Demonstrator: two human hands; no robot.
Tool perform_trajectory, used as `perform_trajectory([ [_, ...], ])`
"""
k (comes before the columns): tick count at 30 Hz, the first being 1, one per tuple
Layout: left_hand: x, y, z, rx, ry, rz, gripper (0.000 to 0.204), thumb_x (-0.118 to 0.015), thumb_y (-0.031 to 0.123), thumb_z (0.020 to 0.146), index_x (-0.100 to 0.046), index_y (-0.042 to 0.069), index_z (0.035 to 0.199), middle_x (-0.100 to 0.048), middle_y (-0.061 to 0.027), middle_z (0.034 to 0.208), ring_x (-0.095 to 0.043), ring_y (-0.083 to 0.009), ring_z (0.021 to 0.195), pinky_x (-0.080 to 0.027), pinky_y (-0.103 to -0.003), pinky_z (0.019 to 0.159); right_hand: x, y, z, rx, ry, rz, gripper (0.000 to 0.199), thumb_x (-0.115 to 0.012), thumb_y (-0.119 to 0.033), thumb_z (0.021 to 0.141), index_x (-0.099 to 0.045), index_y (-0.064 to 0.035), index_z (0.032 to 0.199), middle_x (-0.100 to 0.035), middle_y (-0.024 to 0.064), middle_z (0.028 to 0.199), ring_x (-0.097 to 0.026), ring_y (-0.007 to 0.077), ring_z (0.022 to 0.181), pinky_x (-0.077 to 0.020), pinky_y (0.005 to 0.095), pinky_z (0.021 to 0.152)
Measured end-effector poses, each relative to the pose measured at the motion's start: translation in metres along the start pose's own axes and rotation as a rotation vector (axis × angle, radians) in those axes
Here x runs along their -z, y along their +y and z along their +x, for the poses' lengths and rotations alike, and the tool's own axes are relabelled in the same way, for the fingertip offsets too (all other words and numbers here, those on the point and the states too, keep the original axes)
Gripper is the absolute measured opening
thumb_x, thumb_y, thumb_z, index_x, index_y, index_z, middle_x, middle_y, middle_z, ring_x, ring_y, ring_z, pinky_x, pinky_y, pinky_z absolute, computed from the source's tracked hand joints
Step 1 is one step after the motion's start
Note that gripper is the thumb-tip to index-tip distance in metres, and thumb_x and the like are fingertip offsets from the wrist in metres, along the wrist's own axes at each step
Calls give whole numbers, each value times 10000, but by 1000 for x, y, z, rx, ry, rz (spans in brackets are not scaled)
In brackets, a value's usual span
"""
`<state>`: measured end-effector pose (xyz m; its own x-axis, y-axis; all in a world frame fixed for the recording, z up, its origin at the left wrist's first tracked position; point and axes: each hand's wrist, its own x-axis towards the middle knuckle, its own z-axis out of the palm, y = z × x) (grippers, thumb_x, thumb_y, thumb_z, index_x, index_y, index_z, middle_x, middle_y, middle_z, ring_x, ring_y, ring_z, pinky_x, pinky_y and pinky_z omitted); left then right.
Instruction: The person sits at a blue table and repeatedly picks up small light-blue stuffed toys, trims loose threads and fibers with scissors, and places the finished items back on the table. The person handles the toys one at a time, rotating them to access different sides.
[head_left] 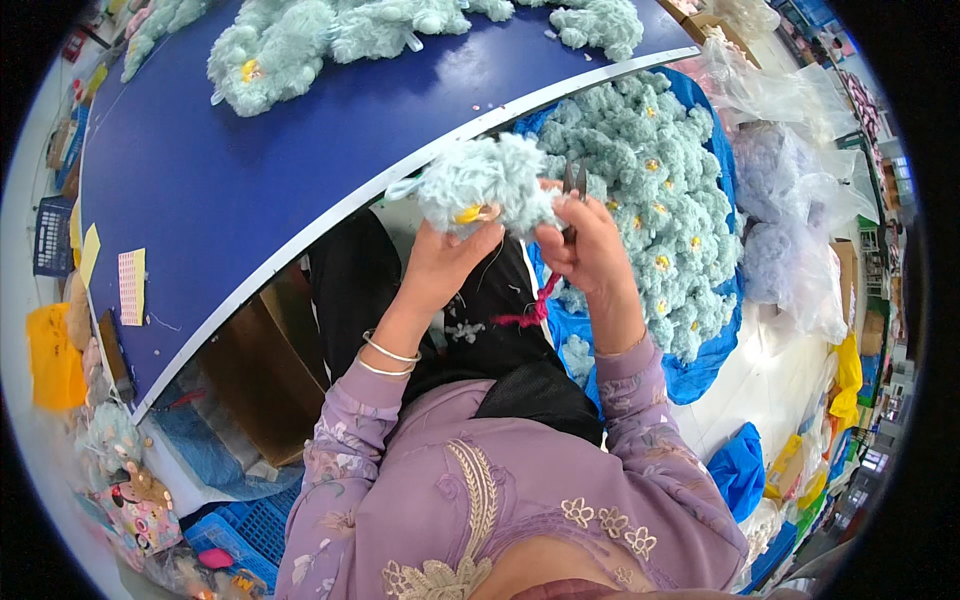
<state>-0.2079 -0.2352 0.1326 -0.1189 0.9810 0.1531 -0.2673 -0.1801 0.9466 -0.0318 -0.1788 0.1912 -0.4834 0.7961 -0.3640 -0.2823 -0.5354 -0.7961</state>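
My left hand [447,262] grips a fluffy pale-green plush toy [495,170] from below, its thumb beside a yellow patch on the fur. In my right hand [597,248] is a small pair of thread snips [574,180], its dark blades pointing up and away from me. The fingertips of that hand also touch the plush's right side. Crimson yarn [540,308] hangs below the right hand and seems tied to the snips. Fingers and fur hide most of the snips' handles. The plush is held above my lap, just off the table edge.
A blue table [300,150] with a white rim curves ahead and left, bearing more pale-green plush [340,35]. On my right, a blue sack [722,330] overflows with similar toys. Clear plastic bags [790,230] stand beyond it. A cardboard box [255,370] sits under the table.
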Motion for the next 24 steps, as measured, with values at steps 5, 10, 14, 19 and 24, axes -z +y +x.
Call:
perform_trajectory([
  [5,7,4,-5,253,83,-136,283,-549,284,963,-586,11,1028,-619,-57,766,-563,-98,610,-408,-217,513,15,22,-3,-7,48,-38,304,-547,-279,947,-547,-40,1134,-530,22,654,-330,43,429,-256,208,391],
  [10,2,3,-5,307,136,-121,299,-548,329,959,-601,35,956,-616,-40,714,-554,-91,575,-388,-202,479,2,27,0,174,179,-449,249,-687,-267,875,-617,-30,902,-574,-16,634,-435,27,481,-298,194,421],
  [14,-6,10,-8,421,-17,47,290,-535,341,960,-621,65,929,-616,-22,710,-539,-80,540,-376,-195,451,-4,37,2,223,126,-508,224,-662,-238,896,-627,-17,879,-558,-15,621,-440,30,471,-308,197,410],
  [19,-4,4,-11,556,-178,-86,281,-525,275,957,-617,18,894,-598,-39,677,-498,-82,498,-370,-207,444,-6,38,2,186,164,-505,234,-652,-243,898,-627,-12,868,-575,-14,643,-497,44,550,-375,207,492],
  [24,0,4,-5,612,-278,-305,298,-538,256,948,-578,30,760,-557,-30,613,-440,-71,467,-333,-213,431,-7,39,0,218,239,-421,256,-637,-262,912,-616,-13,966,-585,-5,663,-492,44,537,-365,216,462],
])
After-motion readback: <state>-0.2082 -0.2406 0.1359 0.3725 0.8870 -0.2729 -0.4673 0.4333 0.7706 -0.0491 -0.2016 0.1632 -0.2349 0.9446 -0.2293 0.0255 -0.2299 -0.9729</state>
